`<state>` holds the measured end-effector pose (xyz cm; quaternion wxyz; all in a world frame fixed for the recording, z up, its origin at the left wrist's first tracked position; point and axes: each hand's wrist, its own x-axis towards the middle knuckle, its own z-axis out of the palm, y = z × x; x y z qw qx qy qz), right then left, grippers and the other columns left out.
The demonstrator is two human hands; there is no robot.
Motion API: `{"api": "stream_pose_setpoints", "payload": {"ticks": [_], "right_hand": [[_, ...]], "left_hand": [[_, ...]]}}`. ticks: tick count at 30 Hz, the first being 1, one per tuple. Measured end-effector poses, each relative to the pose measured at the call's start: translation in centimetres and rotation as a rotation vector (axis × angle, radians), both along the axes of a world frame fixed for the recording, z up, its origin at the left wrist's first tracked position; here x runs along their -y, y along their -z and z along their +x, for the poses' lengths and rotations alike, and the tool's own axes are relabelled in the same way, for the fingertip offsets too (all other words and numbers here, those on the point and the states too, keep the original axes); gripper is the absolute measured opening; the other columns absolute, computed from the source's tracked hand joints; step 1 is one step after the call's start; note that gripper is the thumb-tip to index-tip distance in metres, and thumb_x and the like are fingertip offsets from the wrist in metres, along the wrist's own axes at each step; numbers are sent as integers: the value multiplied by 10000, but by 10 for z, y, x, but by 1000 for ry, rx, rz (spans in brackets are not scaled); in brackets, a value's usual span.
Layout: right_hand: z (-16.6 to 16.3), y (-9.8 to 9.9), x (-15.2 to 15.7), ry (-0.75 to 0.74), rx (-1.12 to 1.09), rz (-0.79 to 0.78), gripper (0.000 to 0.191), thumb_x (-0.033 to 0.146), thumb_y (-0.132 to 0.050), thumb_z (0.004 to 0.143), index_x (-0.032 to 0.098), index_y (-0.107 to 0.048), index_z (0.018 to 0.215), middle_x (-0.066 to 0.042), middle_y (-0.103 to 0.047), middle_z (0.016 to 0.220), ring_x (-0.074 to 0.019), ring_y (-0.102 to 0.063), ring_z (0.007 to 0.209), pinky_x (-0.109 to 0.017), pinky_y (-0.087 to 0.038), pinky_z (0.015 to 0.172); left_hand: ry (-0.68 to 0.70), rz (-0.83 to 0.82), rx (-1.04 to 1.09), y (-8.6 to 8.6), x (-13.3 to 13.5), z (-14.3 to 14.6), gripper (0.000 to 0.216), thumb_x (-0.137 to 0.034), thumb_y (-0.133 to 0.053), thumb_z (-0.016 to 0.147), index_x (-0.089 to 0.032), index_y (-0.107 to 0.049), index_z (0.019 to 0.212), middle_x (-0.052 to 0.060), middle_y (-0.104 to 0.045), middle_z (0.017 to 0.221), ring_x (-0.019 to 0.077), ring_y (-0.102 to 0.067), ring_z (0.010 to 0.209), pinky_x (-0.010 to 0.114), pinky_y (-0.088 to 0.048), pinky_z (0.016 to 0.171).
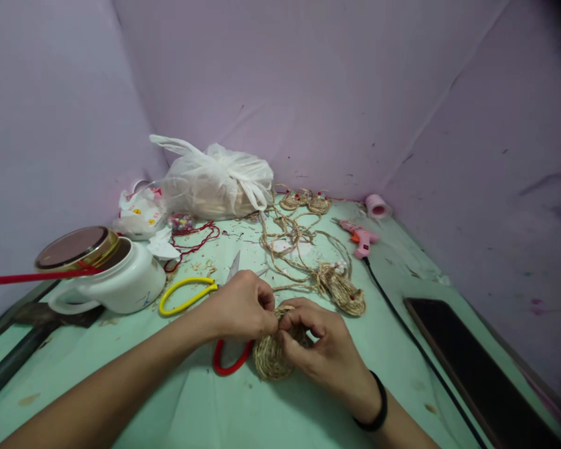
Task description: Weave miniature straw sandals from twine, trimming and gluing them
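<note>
My left hand (240, 305) and my right hand (322, 346) meet at the middle of the green table (308, 411). Both pinch a round coil of jute rope (270, 358) that stands on its edge between them. The fingers of each hand are curled tight on the coil's top rim. Scissors with one yellow and one red handle (187, 294) lie just under and left of my left hand. A strand of jute (294, 287) runs from the coil toward a second woven jute piece (343, 290) behind my right hand.
A white pot with a gold lid (107, 277) stands at the left, a white plastic bag (219, 181) at the back. A pink glue gun (359, 238) with a black cord (416, 346) lies at the right, beside a dark tablet (472, 362). Loose jute (290, 240), red cord (194, 240) and beads (181, 221) are scattered about.
</note>
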<state>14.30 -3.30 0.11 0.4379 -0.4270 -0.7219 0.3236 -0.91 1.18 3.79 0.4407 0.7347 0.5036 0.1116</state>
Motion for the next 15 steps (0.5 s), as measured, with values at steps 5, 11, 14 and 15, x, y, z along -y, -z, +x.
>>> {"api": "stream_pose_setpoints", "payload": {"ticks": [5,11,14,15], "right_hand": [[-2,1,0,-8,-39,-55,144,57,-531,629,189,-571,589,-15,-604,687,-127,-557,641,-209,-439,565],[-3,-1,2,-32,-27,-31,168,44,-507,630,188,-555,559,1,-587,632,-121,-540,610,-218,-430,577],[-5,0,3,-32,-31,-35,173,34,-502,617,194,-557,576,-4,-596,658,-130,-552,639,-225,-435,594],[-5,1,3,-34,-34,-42,173,32,-505,616,193,-559,582,-7,-602,671,-133,-559,652,-227,-438,603]], "left_hand": [[-19,-222,167,7,-6,-3,67,-171,-449,503,-152,-514,503,-50,-436,397,84,-407,390,185,-287,371],[-3,-236,163,12,-8,-3,10,-161,-470,484,-160,-473,494,-73,-366,403,65,-319,400,184,-235,366],[18,-114,51,12,-5,-1,68,-155,-485,472,-167,-419,469,-77,-300,440,62,-259,444,197,-181,381],[22,-103,28,11,-4,0,91,-157,-489,475,-169,-400,464,-76,-284,446,64,-246,453,203,-169,386]]}}
